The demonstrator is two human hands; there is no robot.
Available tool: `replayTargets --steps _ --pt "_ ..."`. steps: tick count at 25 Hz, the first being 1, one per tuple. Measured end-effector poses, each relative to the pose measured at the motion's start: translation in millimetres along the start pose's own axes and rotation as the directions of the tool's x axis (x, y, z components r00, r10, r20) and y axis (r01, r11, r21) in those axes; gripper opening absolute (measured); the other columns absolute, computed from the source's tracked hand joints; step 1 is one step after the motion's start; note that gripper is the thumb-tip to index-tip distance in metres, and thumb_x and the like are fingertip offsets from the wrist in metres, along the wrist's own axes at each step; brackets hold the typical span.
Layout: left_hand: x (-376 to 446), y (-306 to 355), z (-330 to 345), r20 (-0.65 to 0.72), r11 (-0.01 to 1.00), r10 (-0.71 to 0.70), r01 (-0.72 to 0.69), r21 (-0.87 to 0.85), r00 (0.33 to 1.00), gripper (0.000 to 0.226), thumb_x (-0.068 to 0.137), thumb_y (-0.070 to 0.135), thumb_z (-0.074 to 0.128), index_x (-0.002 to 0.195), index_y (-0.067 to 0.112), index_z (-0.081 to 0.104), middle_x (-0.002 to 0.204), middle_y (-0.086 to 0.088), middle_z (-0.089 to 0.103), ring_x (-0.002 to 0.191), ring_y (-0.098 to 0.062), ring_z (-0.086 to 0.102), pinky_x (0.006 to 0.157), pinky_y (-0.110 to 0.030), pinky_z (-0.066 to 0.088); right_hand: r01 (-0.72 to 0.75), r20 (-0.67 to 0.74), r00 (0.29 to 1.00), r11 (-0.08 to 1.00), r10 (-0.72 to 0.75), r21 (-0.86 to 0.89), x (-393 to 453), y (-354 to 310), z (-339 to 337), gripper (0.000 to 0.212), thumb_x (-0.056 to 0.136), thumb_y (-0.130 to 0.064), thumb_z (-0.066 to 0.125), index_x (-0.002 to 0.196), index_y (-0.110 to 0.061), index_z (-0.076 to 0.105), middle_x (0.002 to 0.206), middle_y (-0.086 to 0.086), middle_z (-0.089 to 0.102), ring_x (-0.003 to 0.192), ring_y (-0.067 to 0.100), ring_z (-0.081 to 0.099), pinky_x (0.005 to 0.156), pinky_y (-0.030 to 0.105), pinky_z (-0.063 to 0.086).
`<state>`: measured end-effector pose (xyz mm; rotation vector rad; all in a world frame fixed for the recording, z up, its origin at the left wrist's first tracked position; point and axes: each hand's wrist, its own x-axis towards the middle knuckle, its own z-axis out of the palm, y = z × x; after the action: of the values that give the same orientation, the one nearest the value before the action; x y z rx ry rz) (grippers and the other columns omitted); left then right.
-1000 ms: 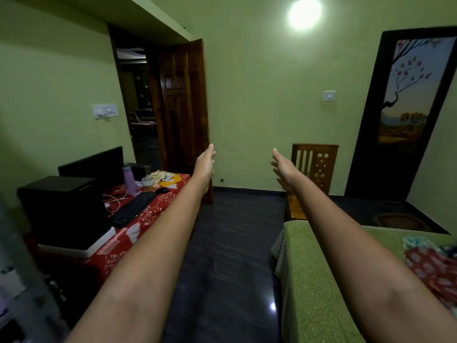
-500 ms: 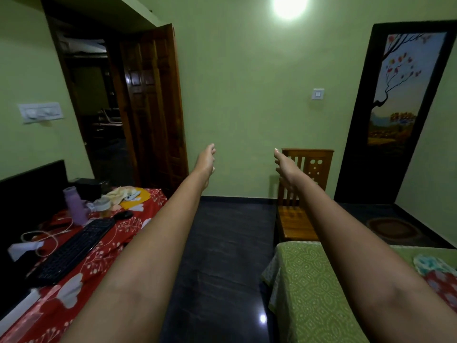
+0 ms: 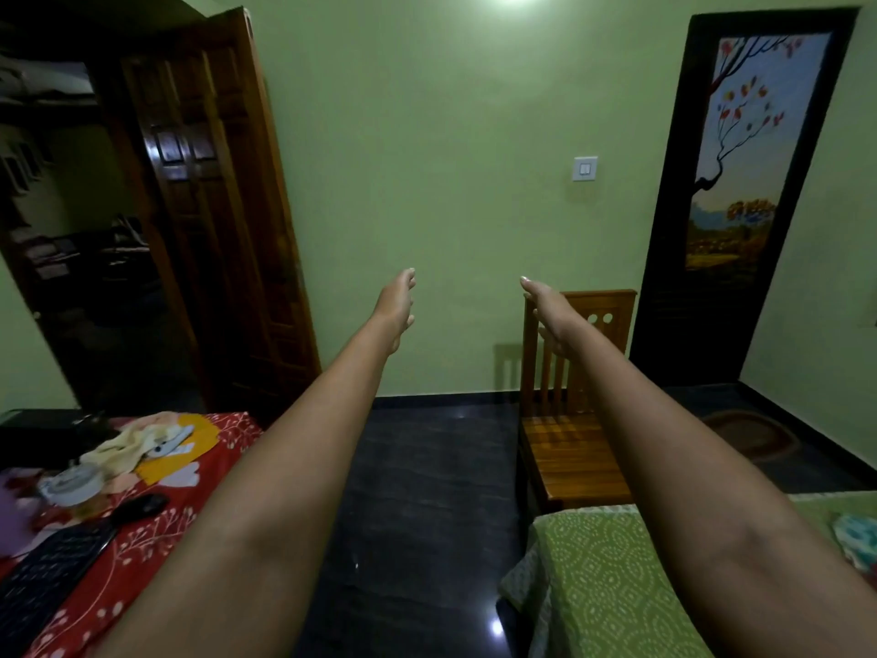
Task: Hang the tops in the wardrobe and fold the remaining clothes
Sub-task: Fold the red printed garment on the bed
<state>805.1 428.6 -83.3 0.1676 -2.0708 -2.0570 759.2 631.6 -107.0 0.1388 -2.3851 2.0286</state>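
Two hands, left grip (image 3: 396, 308) & right grip (image 3: 550, 311), fingers straight, holding nothing. Clothes (image 3: 856, 539) at bed (image 3: 593, 586) edge: prob. soft, light; pinch shoulders/hem.

Both bare arms are stretching straight forward, side by side and apart. The left hand (image 3: 396, 308) and right hand (image 3: 550, 308) are holding nothing, fingers straight.
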Motion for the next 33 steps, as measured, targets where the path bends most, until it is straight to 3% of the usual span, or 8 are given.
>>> replayTargets --steps 6,9,15,19,23,28,31,33 --pt "140.1 4.8 43.8 0.060 1.000 0.005 -0.005 0.000 0.998 0.045 0.101 0.038 0.032 0.141 0.019 0.041 0.146 0.006 0.042 0.132 -0.021 0.041 0.105 -0.037 0.035 0.054 -0.057 0.997 0.998 -0.052 0.045 139.6 -5.5 -19.6 0.057 0.100 -0.043 0.036 0.149 -0.016 0.026 0.156 0.004 0.026 0.144 0.024 0.021 0.115 0.042 0.017" --pt "198.9 12.9 82.7 0.108 0.993 0.087 -0.078 -0.083 0.990 0.042 0.101 0.035 0.032 0.139 0.019 0.043 0.144 0.004 0.045 0.131 -0.021 0.042 0.107 -0.038 0.034 0.079 -0.107 0.992 0.995 -0.073 0.062 190.8 -4.5 -43.8 0.057 0.099 -0.044 0.036 0.149 -0.018 0.027 0.155 0.002 0.027 0.143 0.023 0.022 0.114 0.044 0.016" --pt "284.5 -25.7 215.8 0.403 0.997 0.016 0.017 -0.078 0.915 0.045 0.102 0.034 0.029 0.142 0.017 0.039 0.147 0.003 0.042 0.135 -0.023 0.038 0.112 -0.040 0.030 -0.068 -0.326 0.942 0.996 0.081 0.051 231.7 50.1 -134.7 0.068 0.096 -0.051 0.042 0.152 -0.021 0.019 0.157 0.005 0.022 0.144 0.026 0.020 0.113 0.043 0.018" --pt "305.0 -31.9 325.4 0.647 0.991 0.022 0.067 -0.113 0.762 0.047 0.103 0.031 0.027 0.147 0.016 0.034 0.150 0.000 0.038 0.139 -0.023 0.033 0.114 -0.041 0.024 -0.105 -0.612 0.784 0.994 0.108 0.041 212.3 53.9 -222.5 0.065 0.098 -0.047 0.039 0.152 -0.015 0.018 0.158 0.006 0.021 0.145 0.021 0.019 0.114 0.037 0.015" --pt "291.7 -22.1 412.5 0.838 0.988 0.042 0.100 -0.115 0.544 0.046 0.103 0.030 0.029 0.146 0.014 0.033 0.151 0.000 0.036 0.139 -0.024 0.032 0.113 -0.039 0.026 -0.135 -0.826 0.546 0.988 0.141 0.079 164.8 55.1 -276.2 0.067 0.097 -0.051 0.040 0.151 -0.017 0.019 0.158 0.005 0.020 0.144 0.023 0.020 0.114 0.040 0.018" --pt "254.0 -23.3 477.2 0.954 0.988 0.072 0.112 -0.109 0.291 0.045 0.103 0.031 0.031 0.144 0.015 0.035 0.151 -0.002 0.037 0.139 -0.024 0.032 0.110 -0.038 0.027 -0.205 -0.950 0.246 0.968 0.193 0.143 91.4 63.5 -284.9 0.067 0.097 -0.053 0.039 0.151 -0.018 0.021 0.158 0.003 0.021 0.144 0.024 0.021 0.114 0.043 0.019" --pt "227.5 -39.5 501.4 0.981 0.988 0.066 0.127 -0.090 0.180 0.044 0.102 0.032 0.034 0.142 0.016 0.040 0.148 -0.002 0.041 0.136 -0.023 0.037 0.108 -0.037 0.030 -0.241 -0.978 0.091 0.957 0.190 0.163 46.2 71.8 -276.5 0.061 0.099 -0.047 0.038 0.150 -0.016 0.026 0.157 0.005 0.024 0.144 0.024 0.022 0.114 0.040 0.019" --pt "210.2 -49.6 517.0 0.990 0.989 0.060 0.124 -0.076 0.130 0.042 0.102 0.033 0.035 0.139 0.015 0.044 0.146 -0.003 0.044 0.122 -0.022 0.047 0.099 -0.035 0.036 -0.260 -0.980 0.012 0.947 0.197 0.187 21.9 75.6 -273.4 0.060 0.099 -0.047 0.038 0.150 -0.016 0.027 0.156 0.006 0.025 0.143 0.024 0.022 0.115 0.041 0.018"
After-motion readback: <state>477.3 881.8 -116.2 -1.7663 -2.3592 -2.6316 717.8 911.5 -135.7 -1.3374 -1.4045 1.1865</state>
